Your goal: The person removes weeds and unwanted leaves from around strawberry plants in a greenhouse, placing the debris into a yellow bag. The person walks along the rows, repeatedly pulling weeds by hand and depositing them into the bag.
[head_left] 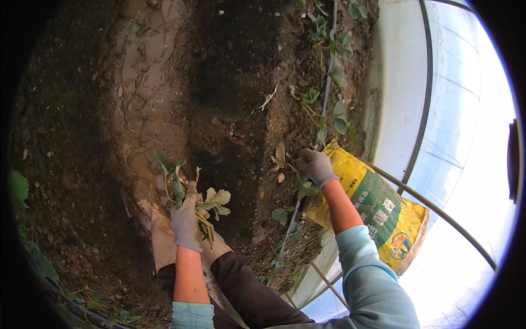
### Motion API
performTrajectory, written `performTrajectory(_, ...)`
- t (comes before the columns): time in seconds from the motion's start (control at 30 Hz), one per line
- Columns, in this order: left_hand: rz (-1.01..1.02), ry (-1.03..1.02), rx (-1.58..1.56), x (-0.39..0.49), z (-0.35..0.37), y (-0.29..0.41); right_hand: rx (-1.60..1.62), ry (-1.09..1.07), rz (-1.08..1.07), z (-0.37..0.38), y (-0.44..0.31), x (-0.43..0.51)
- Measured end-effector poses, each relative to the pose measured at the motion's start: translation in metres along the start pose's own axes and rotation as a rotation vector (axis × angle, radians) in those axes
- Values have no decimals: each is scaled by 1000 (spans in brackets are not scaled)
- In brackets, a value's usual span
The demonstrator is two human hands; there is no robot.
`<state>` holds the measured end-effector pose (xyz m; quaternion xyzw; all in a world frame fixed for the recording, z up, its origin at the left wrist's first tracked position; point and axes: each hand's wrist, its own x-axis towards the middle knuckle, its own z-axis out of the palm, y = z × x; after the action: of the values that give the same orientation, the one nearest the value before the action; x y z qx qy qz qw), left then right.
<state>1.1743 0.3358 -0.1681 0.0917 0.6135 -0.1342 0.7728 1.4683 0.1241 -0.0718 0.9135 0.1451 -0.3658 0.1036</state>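
Observation:
My left hand (188, 224), in a grey glove, is closed around a bunch of cut plant leaves and stems (215, 201) above the muddy furrow. On the right, my right hand (316, 166), also gloved, reaches down to a low plant on the soil bed, beside the drip irrigation tube (327, 88). A brown, withered leaf (280, 154) lies just left of its fingers, and a green leaf (307, 190) hangs below them. The fingertips are partly hidden, so whether they grip a stem is unclear.
A yellow and green printed sack (376, 201) lies against the right forearm. Behind it stand the plastic film wall (452, 82) and a bent pole (435, 209). Water and mud fill the furrow (144, 61), where my boots (162, 234) stand. More leafy plants (338, 76) line the tube.

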Motion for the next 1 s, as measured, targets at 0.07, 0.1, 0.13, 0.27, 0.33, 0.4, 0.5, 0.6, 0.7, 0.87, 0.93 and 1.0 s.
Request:
performTrajectory(0.07,-4,-1,17,0,1,-1,-64,-47,-54,6,2,7)
performTrajectory(0.1,-16,-10,20,0,0,-3,-96,-72,-80,9,2,9)
performTrajectory(0.13,-28,-20,23,1,-1,-5,-131,-64,-108,14,3,11)
performTrajectory(0.27,86,4,332,21,-15,-24,-119,44,-204,21,7,7)
performTrajectory(0.33,31,5,277,3,4,-9,-27,163,-223,16,-8,3)
performTrajectory(0.4,205,-141,288,-8,16,-5,72,307,-215,1,-53,-13)
performTrajectory(0.5,264,-511,-188,3,11,-21,255,286,-326,8,-135,-46)
performTrajectory(0.6,534,-280,187,-15,27,-12,246,52,-491,49,-189,-78)
performTrajectory(0.7,122,-281,-244,-5,14,-11,291,-93,-520,85,-204,-96)
performTrajectory(0.87,154,142,-441,1,23,5,407,-36,-641,16,-188,-38)
performTrajectory(0.93,131,173,-387,-3,29,9,253,353,-469,-29,-167,9)
performTrajectory(1.0,139,202,-316,-8,34,15,-331,548,-295,-61,-148,53)
